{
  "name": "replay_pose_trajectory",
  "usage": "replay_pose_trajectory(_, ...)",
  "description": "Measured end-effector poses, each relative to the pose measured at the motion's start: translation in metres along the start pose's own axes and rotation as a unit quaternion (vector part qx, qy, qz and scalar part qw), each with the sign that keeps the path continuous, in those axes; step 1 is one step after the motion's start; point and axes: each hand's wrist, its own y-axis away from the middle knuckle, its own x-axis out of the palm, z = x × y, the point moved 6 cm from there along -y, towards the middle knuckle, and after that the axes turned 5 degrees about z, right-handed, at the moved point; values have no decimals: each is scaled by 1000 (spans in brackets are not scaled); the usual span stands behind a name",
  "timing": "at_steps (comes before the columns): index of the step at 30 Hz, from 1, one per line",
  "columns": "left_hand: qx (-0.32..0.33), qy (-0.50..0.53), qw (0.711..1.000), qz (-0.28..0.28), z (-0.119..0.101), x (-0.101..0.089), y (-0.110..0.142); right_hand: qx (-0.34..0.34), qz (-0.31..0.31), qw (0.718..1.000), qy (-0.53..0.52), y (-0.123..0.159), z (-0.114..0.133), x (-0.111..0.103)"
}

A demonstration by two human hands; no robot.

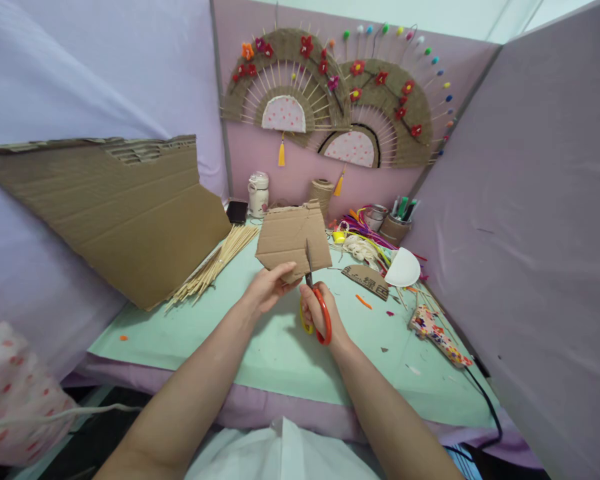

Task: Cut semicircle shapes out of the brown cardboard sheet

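My left hand pinches the lower edge of a piece of cardboard, thumb on its near face. The piece is held up above the table, tilted toward me. My right hand is closed around the handles of a pair of scissors, one loop red and one yellow. The dark blade lies over the cardboard's face, right of my left thumb, and points up. Whether the second blade is behind the sheet is hidden. A half-round cardboard piece with printed characters lies to the right.
A large cardboard sheet leans at the left beside bamboo sticks. A patterned glue gun with a black cable lies at the right. Behind stand a bottle, a twine spool and a pen holder. Decorated fans hang on the wall.
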Motion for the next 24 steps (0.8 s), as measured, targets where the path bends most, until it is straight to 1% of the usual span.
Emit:
replay_pose_trajectory(2, -29, -25, 999, 32, 15, 6, 1, 3, -7, 1000, -2, 0, 0, -1)
replay_pose_trajectory(5, -46, -28, 996, 75, 29, 16, 4, -18, -30, 999, 27, 0, 3, -4)
replay_pose_trajectory(7, -54, -31, 994, 88, 34, 20, 5, -40, -43, 997, 49, 0, 5, -6)
replay_pose_trajectory(8, -52, -38, 994, 86, 34, 21, 6, -49, -45, 996, 58, 0, 6, -7)
replay_pose_trajectory(10, -39, -51, 995, 80, 33, 22, 6, -61, -46, 995, 65, -1, 7, -7)
replay_pose_trajectory(13, -1, -52, 996, 78, 26, 23, 5, -66, -37, 996, 54, -2, 9, -5)
replay_pose_trajectory(16, 21, -59, 996, 68, 19, 21, 5, -44, -1, 999, 21, -1, 12, -1)
replay_pose_trajectory(20, 26, -61, 997, 50, 12, 15, 3, -1, 71, 997, -6, 6, 12, 6)
replay_pose_trajectory(22, 22, -70, 996, 50, 11, 16, 4, -5, 75, 997, 9, 8, 12, 6)
replay_pose_trajectory(24, 11, -82, 995, 54, 12, 18, 6, -18, 63, 997, 30, 10, 12, 5)
